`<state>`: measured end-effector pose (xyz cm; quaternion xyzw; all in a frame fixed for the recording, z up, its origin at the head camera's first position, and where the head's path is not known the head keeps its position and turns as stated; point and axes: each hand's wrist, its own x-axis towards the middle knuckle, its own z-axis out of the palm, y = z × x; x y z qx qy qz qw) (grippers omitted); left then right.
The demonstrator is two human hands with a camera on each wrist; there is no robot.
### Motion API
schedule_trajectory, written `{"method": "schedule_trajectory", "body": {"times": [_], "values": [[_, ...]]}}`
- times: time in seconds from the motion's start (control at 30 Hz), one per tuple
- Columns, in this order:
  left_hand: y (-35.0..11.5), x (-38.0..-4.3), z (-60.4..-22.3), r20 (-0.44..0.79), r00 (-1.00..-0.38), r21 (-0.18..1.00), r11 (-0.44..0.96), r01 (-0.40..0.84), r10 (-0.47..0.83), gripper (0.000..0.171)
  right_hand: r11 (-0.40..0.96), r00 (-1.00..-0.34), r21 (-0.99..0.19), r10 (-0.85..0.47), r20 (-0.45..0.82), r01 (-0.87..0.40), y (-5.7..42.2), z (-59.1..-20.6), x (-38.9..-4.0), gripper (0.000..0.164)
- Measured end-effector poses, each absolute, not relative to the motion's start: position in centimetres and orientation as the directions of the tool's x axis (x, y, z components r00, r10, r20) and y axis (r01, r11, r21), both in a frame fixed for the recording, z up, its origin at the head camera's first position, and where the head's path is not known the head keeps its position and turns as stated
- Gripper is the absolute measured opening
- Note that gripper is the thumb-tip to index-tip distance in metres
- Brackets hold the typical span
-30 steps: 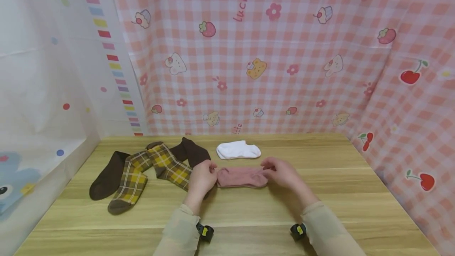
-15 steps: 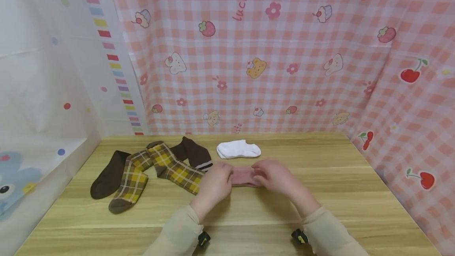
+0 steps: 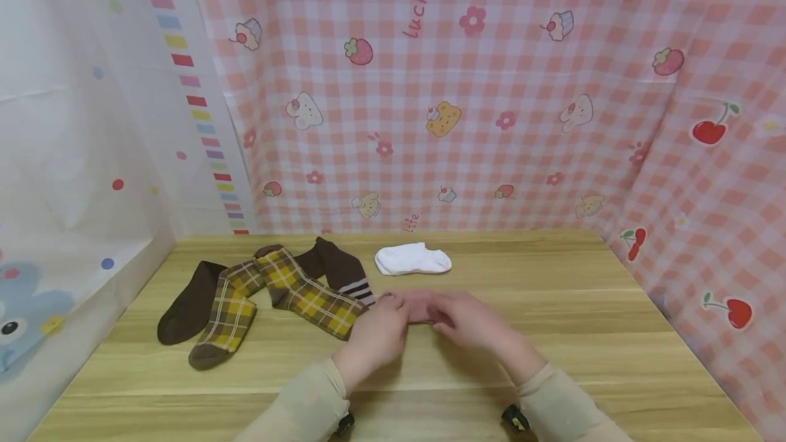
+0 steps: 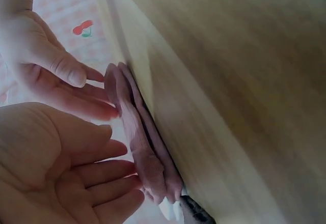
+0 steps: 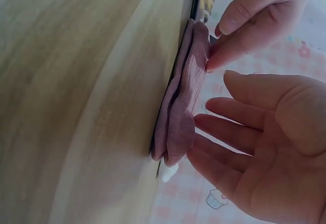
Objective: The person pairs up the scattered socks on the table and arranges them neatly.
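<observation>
A pair of pink socks [image 3: 420,305] lies flat on the table in the head view, one layered on the other, its ends hidden under the two hands. My left hand [image 3: 377,329] rests at the left part of the socks, its fingers loosely extended and the fingertips touching the upper layer. From the other side my right hand [image 3: 469,319] touches the socks the same way. Both wrist views show the layered pink socks [image 4: 145,152] edge-on, with relaxed fingers [image 5: 224,127] against the top and no grip round the fabric.
Behind the hands lies a white ankle sock [image 3: 413,259]. To the left are yellow-and-brown plaid socks [image 3: 310,295] overlapping dark brown socks [image 3: 190,305]; one brown sock has a striped cuff [image 3: 356,290] close to my left hand. A pink checked curtain [image 3: 491,87] hangs behind the table.
Both hands have moved inward from the ends of the pink socks over their top, and their pinch at the ends is gone. The striped cuff of the brown sock has come into view.
</observation>
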<state>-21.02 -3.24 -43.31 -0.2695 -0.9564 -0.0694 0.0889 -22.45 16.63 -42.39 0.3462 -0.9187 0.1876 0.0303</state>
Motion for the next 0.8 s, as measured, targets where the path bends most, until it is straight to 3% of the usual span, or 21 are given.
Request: {"method": "schedule_trajectory", "body": {"times": [0.33, 0.8], "values": [[-2.9, -20.9, -44.5, 0.082, -0.859, 0.040, 0.860, 0.509, 0.505, 0.030, 0.734, -0.776, -0.285, -0.628, 0.060, -0.616, 16.3, -42.6, -22.0, 0.034], [-2.7, -22.5, -43.8, 0.051, -0.821, 0.019, 0.821, 0.570, 0.568, 0.015, 0.752, -0.781, -0.235, -0.622, 0.060, -0.616, 15.8, -42.9, -23.5, 0.012]]}}
